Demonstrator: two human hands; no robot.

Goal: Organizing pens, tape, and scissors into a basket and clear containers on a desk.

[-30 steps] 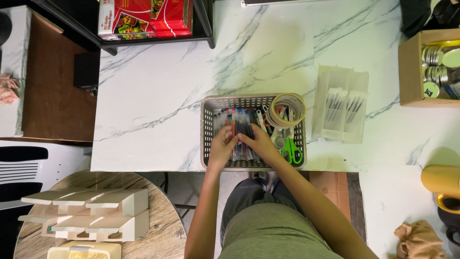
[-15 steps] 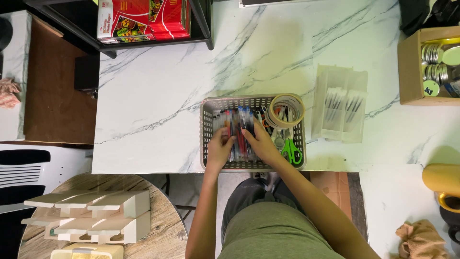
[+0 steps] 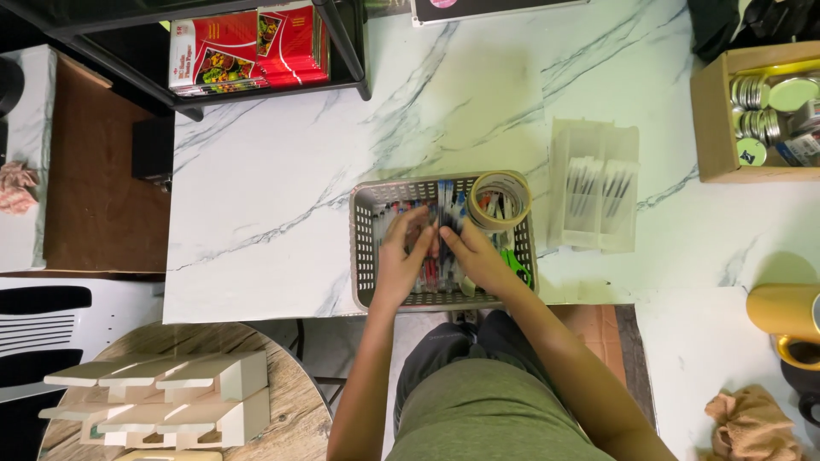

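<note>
Both of your hands are down inside the grey perforated basket (image 3: pixel 362 248), which sits on the white marbled table (image 3: pixel 273 179) close to its near edge, right in front of your lap. Your left hand (image 3: pixel 401 260) lies over the left half of the basket with its fingers spread and curled lightly onto the pens (image 3: pixel 446 205) that lie lengthwise in it; the fingertips touch the pens, but you cannot tell from above whether any one pen is pinched. Your right hand (image 3: pixel 480 258) is just beside the left, almost touching it at the fingertips, and it bends over the middle of the same bundle of pens, its fingers partly closed on them; whether it holds one firmly cannot be told either. The pens reach from under both hands to the far wall of the basket, so the free ends lie beyond your fingers. A roll of tan tape (image 3: pixel 499 198) leans in the far right corner of the basket, just past your right hand, and the green scissors (image 3: pixel 515 261) peek out at the right side of that hand, touching or nearly touching it. A clear plastic organizer (image 3: pixel 594 183) lies on the table to the right of the basket, apart from it.
</note>
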